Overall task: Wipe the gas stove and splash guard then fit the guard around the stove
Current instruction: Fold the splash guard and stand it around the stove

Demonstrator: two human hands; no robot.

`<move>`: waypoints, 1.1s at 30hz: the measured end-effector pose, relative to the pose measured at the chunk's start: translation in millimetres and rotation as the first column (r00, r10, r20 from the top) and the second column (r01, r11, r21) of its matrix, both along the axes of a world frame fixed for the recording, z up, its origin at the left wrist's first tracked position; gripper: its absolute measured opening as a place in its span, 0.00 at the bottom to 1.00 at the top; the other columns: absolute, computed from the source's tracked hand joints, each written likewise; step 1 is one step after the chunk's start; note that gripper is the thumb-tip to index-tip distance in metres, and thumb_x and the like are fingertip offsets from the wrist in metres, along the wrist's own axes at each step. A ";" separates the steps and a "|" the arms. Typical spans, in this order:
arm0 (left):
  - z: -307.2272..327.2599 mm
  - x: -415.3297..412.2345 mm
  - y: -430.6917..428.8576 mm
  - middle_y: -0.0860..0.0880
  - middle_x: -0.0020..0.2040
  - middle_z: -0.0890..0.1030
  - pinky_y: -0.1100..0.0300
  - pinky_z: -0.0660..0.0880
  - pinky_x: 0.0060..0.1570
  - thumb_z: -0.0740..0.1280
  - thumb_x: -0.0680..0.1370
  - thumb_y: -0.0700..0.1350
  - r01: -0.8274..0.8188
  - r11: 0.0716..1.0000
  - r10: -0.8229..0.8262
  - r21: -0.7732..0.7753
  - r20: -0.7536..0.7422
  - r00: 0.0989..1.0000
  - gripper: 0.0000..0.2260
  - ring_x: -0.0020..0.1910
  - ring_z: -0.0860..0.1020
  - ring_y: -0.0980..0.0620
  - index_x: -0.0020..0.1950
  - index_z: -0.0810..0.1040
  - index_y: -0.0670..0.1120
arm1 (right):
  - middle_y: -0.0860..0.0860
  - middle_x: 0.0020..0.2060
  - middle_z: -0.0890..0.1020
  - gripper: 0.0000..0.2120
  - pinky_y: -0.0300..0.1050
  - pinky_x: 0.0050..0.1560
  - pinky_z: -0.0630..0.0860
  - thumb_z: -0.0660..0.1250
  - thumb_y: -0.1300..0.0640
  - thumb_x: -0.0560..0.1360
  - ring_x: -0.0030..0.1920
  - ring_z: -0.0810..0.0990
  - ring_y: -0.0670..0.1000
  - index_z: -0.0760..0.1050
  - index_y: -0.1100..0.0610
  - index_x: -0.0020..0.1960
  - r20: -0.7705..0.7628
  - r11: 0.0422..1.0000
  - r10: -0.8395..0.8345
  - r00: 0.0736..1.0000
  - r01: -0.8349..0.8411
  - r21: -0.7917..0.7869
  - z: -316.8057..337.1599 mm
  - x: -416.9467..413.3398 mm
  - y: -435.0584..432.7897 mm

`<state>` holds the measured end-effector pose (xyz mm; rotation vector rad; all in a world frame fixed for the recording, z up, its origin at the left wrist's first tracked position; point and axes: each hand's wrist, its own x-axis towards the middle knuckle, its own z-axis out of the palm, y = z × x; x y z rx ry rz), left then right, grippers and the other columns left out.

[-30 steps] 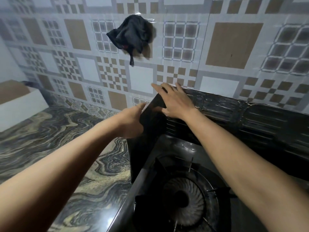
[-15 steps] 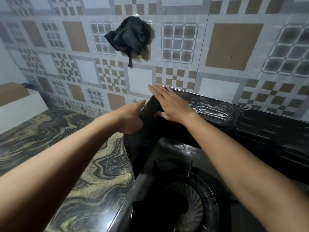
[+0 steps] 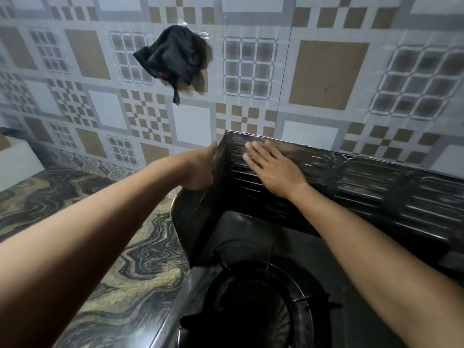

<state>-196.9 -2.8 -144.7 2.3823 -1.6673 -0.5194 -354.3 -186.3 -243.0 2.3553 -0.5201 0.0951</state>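
Note:
A dark ribbed splash guard [image 3: 376, 187] stands along the tiled wall behind the black gas stove [image 3: 253, 237], with a side panel folded forward at the stove's left edge. My left hand [image 3: 199, 169] grips the outside of that left corner. My right hand [image 3: 272, 167] lies flat, fingers spread, against the inner face of the back panel. The round burner with its pan supports [image 3: 258, 307] sits below my arms.
A black cloth [image 3: 173, 55] hangs on the patterned tile wall above the guard. The marbled countertop [image 3: 105, 267] stretches left of the stove. A white box [image 3: 15, 162] stands at the far left by the wall.
The guard's left corner has moved back toward the wall, its back panel now more upright. My right hand slid from the top edge down onto the inner face.

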 end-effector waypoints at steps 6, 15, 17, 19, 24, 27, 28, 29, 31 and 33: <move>-1.8 0.3 -11.6 0.39 0.73 0.71 0.53 0.68 0.63 0.63 0.74 0.33 -0.019 0.997 0.020 -0.075 0.005 1.000 0.41 0.69 0.70 0.39 0.81 0.43 0.47 | 0.61 0.79 0.49 0.32 0.59 0.78 0.43 0.30 0.62 0.77 0.79 0.48 0.61 0.47 0.61 0.80 -0.039 0.986 0.084 0.996 -0.088 -0.140 -7.1 -2.7 -17.3; -7.3 -5.7 -25.2 0.36 0.67 0.75 0.48 0.71 0.60 0.66 0.73 0.34 0.037 0.997 -0.032 -0.064 0.085 0.996 0.44 0.65 0.73 0.37 0.81 0.41 0.48 | 0.64 0.75 0.63 0.29 0.59 0.75 0.58 0.65 0.61 0.76 0.76 0.62 0.62 0.64 0.65 0.75 0.053 0.980 0.190 0.980 -0.187 -0.062 13.6 -31.1 -7.1; -7.7 -8.7 -27.8 0.36 0.65 0.75 0.48 0.72 0.60 0.67 0.73 0.35 0.053 0.997 -0.046 -0.058 0.124 0.991 0.44 0.64 0.74 0.37 0.80 0.42 0.48 | 0.63 0.71 0.71 0.25 0.58 0.70 0.68 0.66 0.61 0.76 0.71 0.71 0.62 0.69 0.63 0.72 0.128 0.985 0.157 0.979 -0.146 -0.087 13.8 -56.0 3.1; -9.3 -14.9 -30.0 0.35 0.68 0.72 0.46 0.72 0.63 0.68 0.74 0.38 0.044 0.999 -0.038 -0.025 0.193 0.980 0.45 0.66 0.73 0.36 0.81 0.41 0.47 | 0.61 0.66 0.76 0.22 0.54 0.58 0.73 0.68 0.59 0.76 0.62 0.77 0.61 0.73 0.61 0.69 0.175 0.990 0.085 0.981 -0.062 -0.130 13.0 -82.9 12.6; -18.3 -56.5 -38.0 0.35 0.80 0.43 0.29 0.50 0.72 0.65 0.75 0.47 0.001 1.000 0.014 -0.027 0.557 0.830 0.43 0.77 0.46 0.29 0.80 0.39 0.44 | 0.64 0.74 0.66 0.30 0.60 0.65 0.70 0.67 0.51 0.77 0.70 0.69 0.63 0.65 0.61 0.74 0.175 0.977 -0.174 0.969 0.192 -0.094 4.9 -138.6 14.3; -39.3 -86.4 -56.6 0.35 0.80 0.39 0.34 0.47 0.74 0.65 0.77 0.50 0.194 0.979 -0.131 -0.067 0.523 0.842 0.42 0.78 0.41 0.33 0.81 0.40 0.44 | 0.63 0.79 0.51 0.36 0.61 0.76 0.53 0.65 0.51 0.78 0.79 0.51 0.62 0.53 0.61 0.79 0.073 0.974 -0.211 0.975 0.216 -0.067 -0.7 -156.2 5.1; -48.6 -94.5 -64.9 0.35 0.79 0.37 0.35 0.46 0.75 0.65 0.78 0.51 0.246 0.969 -0.195 -0.037 0.500 0.844 0.42 0.78 0.39 0.34 0.81 0.39 0.45 | 0.63 0.79 0.48 0.37 0.61 0.77 0.49 0.65 0.53 0.77 0.79 0.46 0.62 0.51 0.61 0.80 0.051 0.977 -0.201 0.978 0.204 -0.064 0.6 -159.0 1.8; -59.7 -101.3 -73.1 0.35 0.78 0.34 0.35 0.46 0.75 0.65 0.78 0.52 0.283 0.959 -0.248 0.000 0.481 0.841 0.43 0.78 0.37 0.34 0.80 0.37 0.46 | 0.63 0.79 0.47 0.38 0.61 0.78 0.47 0.67 0.55 0.76 0.79 0.45 0.62 0.52 0.61 0.80 0.035 0.982 -0.178 0.983 0.180 -0.061 2.8 -160.3 -1.3; -80.8 -110.3 -86.3 0.35 0.76 0.28 0.35 0.43 0.75 0.64 0.78 0.54 0.318 0.947 -0.301 0.044 0.469 0.830 0.44 0.76 0.31 0.34 0.79 0.32 0.49 | 0.64 0.78 0.52 0.39 0.59 0.77 0.48 0.70 0.59 0.72 0.79 0.48 0.62 0.57 0.62 0.78 0.038 0.992 -0.111 0.993 0.113 -0.061 6.5 -163.2 -7.1; -97.9 -115.0 -97.9 0.35 0.73 0.23 0.34 0.38 0.73 0.62 0.79 0.54 0.327 0.945 -0.292 0.016 0.492 0.820 0.44 0.73 0.27 0.34 0.77 0.28 0.51 | 0.64 0.78 0.56 0.38 0.58 0.77 0.51 0.71 0.64 0.71 0.78 0.54 0.63 0.60 0.63 0.77 0.074 0.996 -0.060 0.995 0.065 -0.064 6.2 -169.9 -9.8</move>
